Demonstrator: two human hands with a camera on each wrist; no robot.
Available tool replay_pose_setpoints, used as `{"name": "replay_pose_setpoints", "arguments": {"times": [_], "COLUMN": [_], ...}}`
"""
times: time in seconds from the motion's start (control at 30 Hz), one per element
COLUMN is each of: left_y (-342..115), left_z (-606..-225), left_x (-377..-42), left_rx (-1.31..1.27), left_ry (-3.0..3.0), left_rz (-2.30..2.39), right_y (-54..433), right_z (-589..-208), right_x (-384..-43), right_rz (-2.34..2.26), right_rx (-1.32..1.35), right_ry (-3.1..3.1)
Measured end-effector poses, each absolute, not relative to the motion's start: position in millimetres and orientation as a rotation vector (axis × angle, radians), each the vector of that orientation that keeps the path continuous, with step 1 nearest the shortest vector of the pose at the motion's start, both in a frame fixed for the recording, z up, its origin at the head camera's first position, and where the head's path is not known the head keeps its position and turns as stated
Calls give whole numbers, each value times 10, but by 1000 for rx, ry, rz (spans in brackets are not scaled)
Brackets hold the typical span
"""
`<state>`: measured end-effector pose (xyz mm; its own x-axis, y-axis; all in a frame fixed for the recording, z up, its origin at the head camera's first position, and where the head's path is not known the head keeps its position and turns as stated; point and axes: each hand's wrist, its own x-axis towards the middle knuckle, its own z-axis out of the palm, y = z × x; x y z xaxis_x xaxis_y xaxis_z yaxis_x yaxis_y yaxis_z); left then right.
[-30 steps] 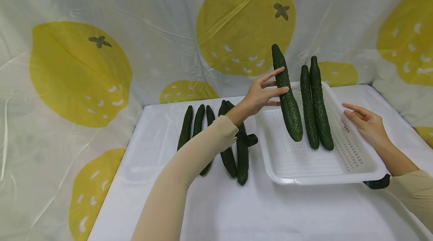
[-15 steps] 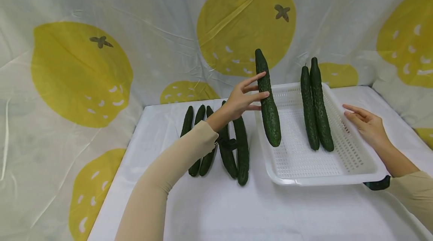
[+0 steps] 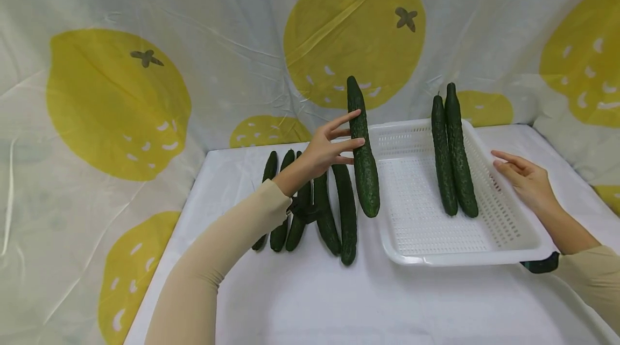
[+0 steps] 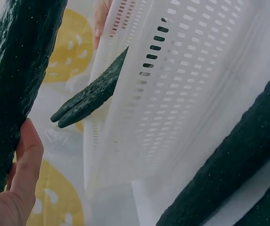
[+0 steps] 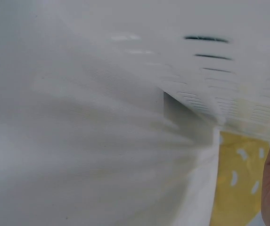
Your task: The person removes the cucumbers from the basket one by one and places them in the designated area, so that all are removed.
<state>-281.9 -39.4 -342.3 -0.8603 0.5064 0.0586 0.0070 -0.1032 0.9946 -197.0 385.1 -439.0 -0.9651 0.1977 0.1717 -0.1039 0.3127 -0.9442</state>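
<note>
Jutting above and below the left hand (image 3: 328, 147), the gripped cucumber (image 3: 365, 167) leans.

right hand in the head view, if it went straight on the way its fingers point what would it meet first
The white basket, at its right rim. The right hand is at or almost at that rim; actual contact is hard to judge from here.

Over my remote feed: one basket (image 3: 465, 259). I count eight cucumbers: two cucumbers (image 3: 442, 156) in it, five table cucumbers (image 3: 327, 224) left of it, one held cucumber (image 3: 365, 167) by its left rim. Two hands, left hand (image 3: 322, 148) left of it, right hand (image 3: 527, 177) at its right.
</note>
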Motion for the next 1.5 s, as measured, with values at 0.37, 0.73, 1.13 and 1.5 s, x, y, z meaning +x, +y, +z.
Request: {"name": "replay_pose_setpoints", "arguments": {"times": [0.37,0.73,1.13,1.5], "left_y": [-703,-933,-1221,-1510], "left_z": [-3480,-3561,-3642,-3709], "left_x": [-2765,-2746,-2780,-2807], "left_rx": [539,491,449,464], "left_ry": [1893,1928,1974,2026], "left_rz": [1987,1997,1969,1904], "right_y": [3846,3845,3839,3832], "right_z": [-4383,-4376,-4361,-4357], "right_x": [-1950,-1950,-1948,-1945], "right_rz": [1747,1746,1709,1725], "right_rx": [-97,-95,-112,-114], "right_ry": [-2327,-2318,-2348,-2350]}}
